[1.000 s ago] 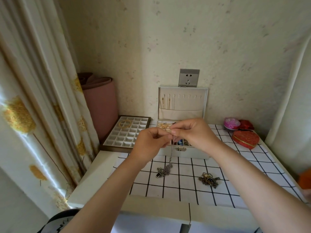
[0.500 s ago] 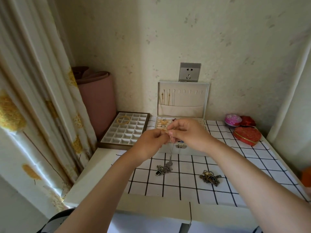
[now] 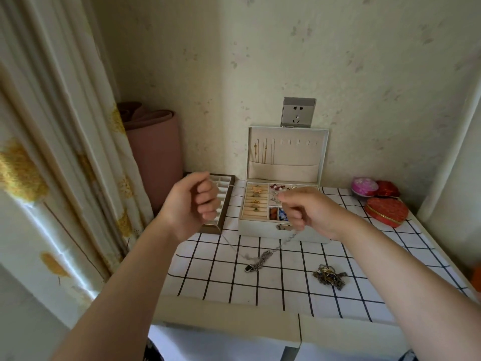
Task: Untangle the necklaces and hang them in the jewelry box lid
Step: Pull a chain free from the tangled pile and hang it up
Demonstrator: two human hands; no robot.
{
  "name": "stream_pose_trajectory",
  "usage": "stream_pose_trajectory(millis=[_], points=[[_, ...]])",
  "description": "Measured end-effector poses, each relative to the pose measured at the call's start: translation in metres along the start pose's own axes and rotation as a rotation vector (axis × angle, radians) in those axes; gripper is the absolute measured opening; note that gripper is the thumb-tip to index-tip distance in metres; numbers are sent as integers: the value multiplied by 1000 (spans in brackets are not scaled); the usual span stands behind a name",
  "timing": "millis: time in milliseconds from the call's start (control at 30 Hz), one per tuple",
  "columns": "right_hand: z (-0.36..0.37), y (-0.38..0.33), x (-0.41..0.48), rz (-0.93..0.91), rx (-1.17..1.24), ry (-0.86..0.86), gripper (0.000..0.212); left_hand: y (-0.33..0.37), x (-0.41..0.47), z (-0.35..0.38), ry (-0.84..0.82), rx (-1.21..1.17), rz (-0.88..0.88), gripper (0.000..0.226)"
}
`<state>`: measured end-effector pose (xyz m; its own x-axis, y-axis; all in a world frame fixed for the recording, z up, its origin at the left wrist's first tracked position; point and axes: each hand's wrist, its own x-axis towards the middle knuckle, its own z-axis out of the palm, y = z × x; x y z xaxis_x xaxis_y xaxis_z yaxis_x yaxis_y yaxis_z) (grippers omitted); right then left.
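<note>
Across the tabletop in front of you, one black-gridded white cloth (image 3: 377, 282) is covering the surface, with one flowered curtain (image 3: 52, 152) hanging at your left and one pink rolled mat (image 3: 153, 152) standing in the corner. One jewelry box (image 3: 260, 230) is sitting against the wall, its lid (image 3: 296, 152) standing upright and open. A few gold chains (image 3: 263, 152) are hanging at the lid's left side, too fine to count. One compartment tray (image 3: 208, 228) is lying just left of the box. Three small tins are sitting at the far right: one red heart tin (image 3: 386, 211), one pink round tin (image 3: 364, 186) and one red tin (image 3: 387, 188).

You are holding both hands apart above the box and tray. Your left hand (image 3: 187, 207) is curling its fingers and pinching one end of a single silver necklace (image 3: 260, 257). Your right hand (image 3: 309, 209) is gripping the same chain in curled fingers. The chain is sagging between them, its pendant resting on the cloth. One tangled clump of necklaces (image 3: 329, 276) is lying near it, to the right.
</note>
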<state>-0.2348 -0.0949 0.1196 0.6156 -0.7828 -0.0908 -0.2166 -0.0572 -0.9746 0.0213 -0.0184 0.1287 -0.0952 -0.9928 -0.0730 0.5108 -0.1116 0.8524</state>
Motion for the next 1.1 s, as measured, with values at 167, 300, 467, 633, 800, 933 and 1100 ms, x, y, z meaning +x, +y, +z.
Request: stream_pose_trajectory(millis=[167,300,467,633,800,933,1100], points=[[-1,2,-2,0,-456,231,34,5,-3,-8,-167,-261,58,34],[-3,0,-3,16,-459,324,47,9,-3,-12,-330,-409,114,27],[-17,-1,-6,98,-404,319,54,15,-8,-12,-375,-550,189,15],[-18,-1,-12,162,-408,209,50,17,-11,-7,-389,-613,227,12],[-6,-11,-19,42,-582,124,37,13,-6,19,-283,-445,292,31],[17,-24,-21,-113,-651,-11,25,-14,6,47,-83,37,273,39],[27,-22,-18,-246,-607,130,29,-47,11,62,17,534,78,36]])
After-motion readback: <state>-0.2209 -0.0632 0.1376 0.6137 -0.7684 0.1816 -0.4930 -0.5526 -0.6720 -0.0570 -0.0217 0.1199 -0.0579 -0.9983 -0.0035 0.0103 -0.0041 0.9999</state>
